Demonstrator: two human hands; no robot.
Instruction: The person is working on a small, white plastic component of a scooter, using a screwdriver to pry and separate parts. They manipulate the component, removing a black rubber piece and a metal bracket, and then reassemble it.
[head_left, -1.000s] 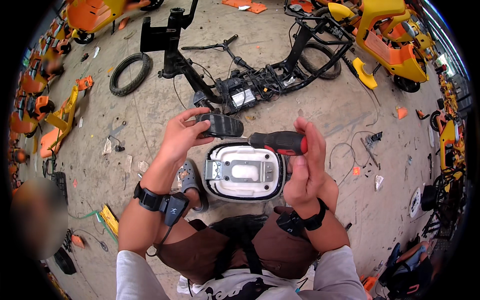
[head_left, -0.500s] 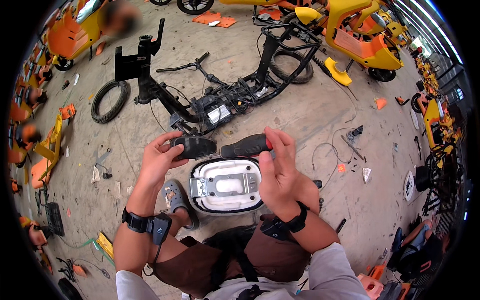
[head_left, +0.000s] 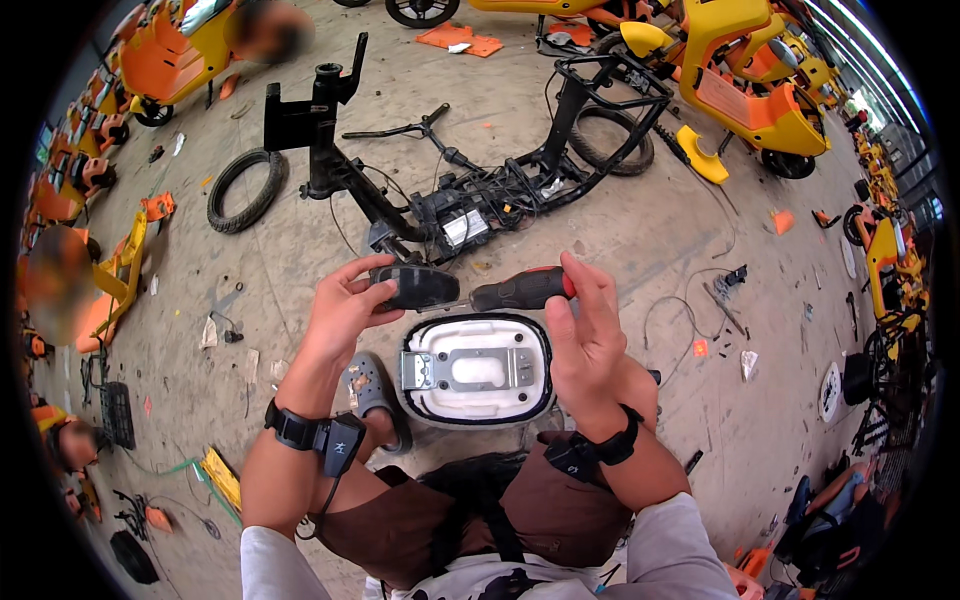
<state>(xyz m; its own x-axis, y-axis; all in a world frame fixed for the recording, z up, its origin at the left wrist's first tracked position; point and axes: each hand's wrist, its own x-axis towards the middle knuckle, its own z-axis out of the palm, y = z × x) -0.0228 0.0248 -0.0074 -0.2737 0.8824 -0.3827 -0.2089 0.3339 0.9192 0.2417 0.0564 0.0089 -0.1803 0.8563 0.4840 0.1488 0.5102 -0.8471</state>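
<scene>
Black rounded part (head_left: 415,288), at centre of frame, clamped in fingers of left hand (head_left: 340,308), facing screwdriver (head_left: 520,289) gripped by fingers of right hand (head_left: 590,342); judged mid-work, with metal bracket (head_left: 424,372) apparently already seated on white shell (head_left: 475,332) below, but screwdriver contact and remaining steps indeterminable.

Your left hand (head_left: 350,300) grips a dark, rounded, elongated block (head_left: 418,288) by its left end, thumb against its near side; it lies roughly level, long side across your view. Your right hand (head_left: 585,335) has the screwdriver (head_left: 522,289) by the red butt of its black handle, which points left toward the block. You can't tell whether the screwdriver's tip touches the block.
</scene>
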